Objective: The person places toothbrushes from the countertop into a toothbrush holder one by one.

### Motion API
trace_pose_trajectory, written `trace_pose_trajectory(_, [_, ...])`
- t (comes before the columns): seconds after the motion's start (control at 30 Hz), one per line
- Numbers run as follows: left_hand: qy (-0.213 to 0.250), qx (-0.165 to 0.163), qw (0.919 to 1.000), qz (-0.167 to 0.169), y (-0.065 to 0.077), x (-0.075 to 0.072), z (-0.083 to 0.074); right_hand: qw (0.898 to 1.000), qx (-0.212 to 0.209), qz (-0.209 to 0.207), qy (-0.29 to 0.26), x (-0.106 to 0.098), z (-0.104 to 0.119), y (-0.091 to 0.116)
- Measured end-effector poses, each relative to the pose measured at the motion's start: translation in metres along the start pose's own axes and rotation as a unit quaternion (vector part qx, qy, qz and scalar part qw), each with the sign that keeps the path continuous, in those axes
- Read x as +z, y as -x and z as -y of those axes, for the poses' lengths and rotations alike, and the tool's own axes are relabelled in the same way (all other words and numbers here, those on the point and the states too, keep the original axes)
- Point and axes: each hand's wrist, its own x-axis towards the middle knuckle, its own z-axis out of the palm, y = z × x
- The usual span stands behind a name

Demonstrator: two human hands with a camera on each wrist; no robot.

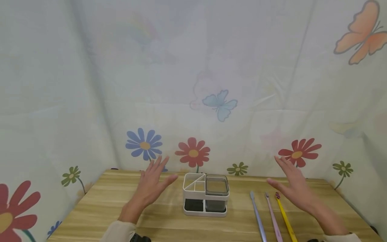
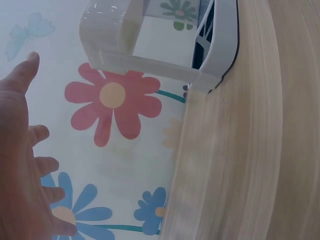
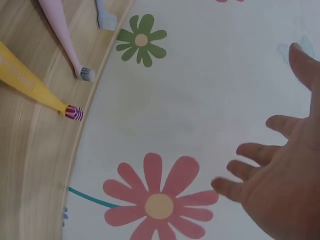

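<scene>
A white toothbrush holder (image 1: 195, 194) with divided slots on its left and a clear grey cup (image 1: 217, 185) on its right stands mid-table. My left hand (image 1: 152, 183) is raised to its left, fingers spread, touching nothing. Right of the holder lie three toothbrushes side by side: a blue one (image 1: 257, 215), a pink one (image 1: 273, 216) and a yellow one (image 1: 285, 217) with purple-striped bristles. Over by the yellow toothbrush, my right hand (image 1: 294, 186) hovers with straight, parted fingers and holds nothing. Both palms show in the wrist views, the left hand (image 2: 22, 165) and the right hand (image 3: 285, 175).
The wood-grain table (image 1: 163, 225) ends at a pale curtain (image 1: 169, 84) printed with flowers and butterflies. More of this cloth hangs at both sides. Dark bands sit at both wrists, below the beige sleeves (image 1: 119, 232).
</scene>
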Motion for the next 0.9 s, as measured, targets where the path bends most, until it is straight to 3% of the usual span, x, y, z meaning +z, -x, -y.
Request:
trace_pose_trajectory(0.2, [0.069,0.002,0.9976,0.009,-0.002,0.005,-0.003,0.995,0.049,0.021,-0.089,-0.016,-0.004,0.006])
trace_pose_trajectory(0.47, [0.136,-0.014,0.9904,0.024,-0.007,0.008,-0.007,0.984,0.047,0.024,-0.168,-0.024,-0.020,0.014])
trace_pose_trajectory(0.73, [0.186,-0.022,0.9820,0.026,-0.010,0.017,-0.011,0.978,0.084,0.031,-0.191,-0.021,-0.039,0.023])
trace_pose_trajectory(0.9, [0.233,-0.013,0.9717,0.036,-0.011,0.020,-0.012,0.975,0.104,0.046,-0.192,-0.020,-0.049,0.026])
